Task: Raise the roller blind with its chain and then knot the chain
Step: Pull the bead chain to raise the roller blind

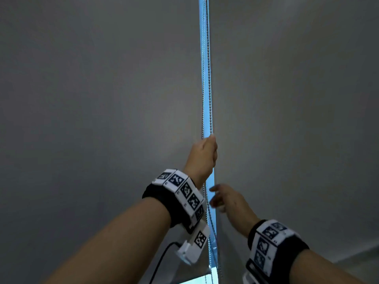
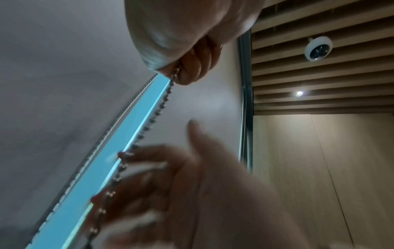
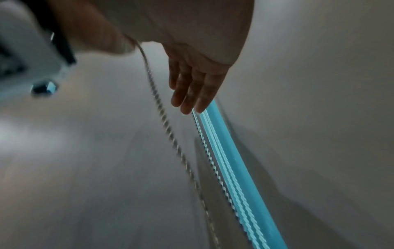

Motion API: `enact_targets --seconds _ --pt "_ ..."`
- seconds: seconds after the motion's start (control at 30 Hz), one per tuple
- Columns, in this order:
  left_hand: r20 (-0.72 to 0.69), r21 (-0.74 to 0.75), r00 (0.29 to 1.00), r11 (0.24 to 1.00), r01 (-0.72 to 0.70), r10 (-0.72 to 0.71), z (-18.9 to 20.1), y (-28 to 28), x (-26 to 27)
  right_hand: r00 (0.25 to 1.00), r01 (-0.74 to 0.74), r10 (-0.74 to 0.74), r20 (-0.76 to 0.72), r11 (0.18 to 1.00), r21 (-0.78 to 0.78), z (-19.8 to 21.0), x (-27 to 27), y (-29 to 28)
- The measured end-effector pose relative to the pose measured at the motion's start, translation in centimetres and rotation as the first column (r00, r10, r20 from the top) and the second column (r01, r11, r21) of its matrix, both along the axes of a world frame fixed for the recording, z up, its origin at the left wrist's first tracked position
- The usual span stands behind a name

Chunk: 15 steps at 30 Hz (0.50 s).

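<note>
Two grey roller blinds hang side by side, one on the left [image 1: 102,78] and one on the right [image 1: 287,78], with a bright blue strip of window between them. A metal bead chain [image 1: 208,78] runs down that strip in two strands. My left hand [image 1: 205,152] is raised and grips one strand, fingers [image 2: 198,64] curled round the chain [image 2: 149,121]. My right hand [image 1: 221,198] is lower, just right of the chain, with spread, straight fingers [image 3: 192,87] that hold nothing. It is blurred in the left wrist view [image 2: 170,176], beside the chain. A slack strand [image 3: 162,116] hangs left of the right hand.
The left blind's bottom edge [image 1: 184,280] shows low in the head view, with bright window under it. A black cable [image 1: 162,261] trails from the left wrist camera. A slatted ceiling with a dome fixture [image 2: 318,48] and a wood-panel wall [image 2: 319,168] lie to the right.
</note>
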<state>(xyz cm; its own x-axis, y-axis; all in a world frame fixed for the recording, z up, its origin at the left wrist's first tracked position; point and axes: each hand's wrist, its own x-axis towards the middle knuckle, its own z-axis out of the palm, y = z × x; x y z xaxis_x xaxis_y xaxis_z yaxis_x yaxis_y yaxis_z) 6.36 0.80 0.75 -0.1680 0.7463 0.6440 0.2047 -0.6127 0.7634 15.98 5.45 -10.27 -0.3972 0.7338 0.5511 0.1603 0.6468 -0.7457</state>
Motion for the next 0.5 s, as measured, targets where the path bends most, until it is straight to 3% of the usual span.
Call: enact_targets --seconds 0.1,0.2,0.37,0.5 --pt "-0.034 -0.015 0.998 0.999 -0.05 0.05 -2.5 0.1 -0.7 0.964 -0.026 0.013 -0.265 0.999 -0.046 4.3 -0.8 -0.2" --pt "-0.062 -0.038 0.996 0.997 -0.07 0.068 -4.8 -0.1 -1.0 0.911 -0.111 0.092 -0.402 0.993 -0.026 8.9 -1.6 -1.1" --pt "-0.199 -0.009 0.978 0.998 -0.068 0.065 -7.1 -0.6 -1.0 0.877 -0.192 0.179 -0.445 0.981 0.015 13.2 -2.8 -2.7" --pt "-0.281 -0.029 0.959 0.999 -0.037 0.028 -7.7 -0.8 -1.3 0.899 -0.047 0.086 -0.43 0.994 0.101 13.1 -3.9 -3.2"
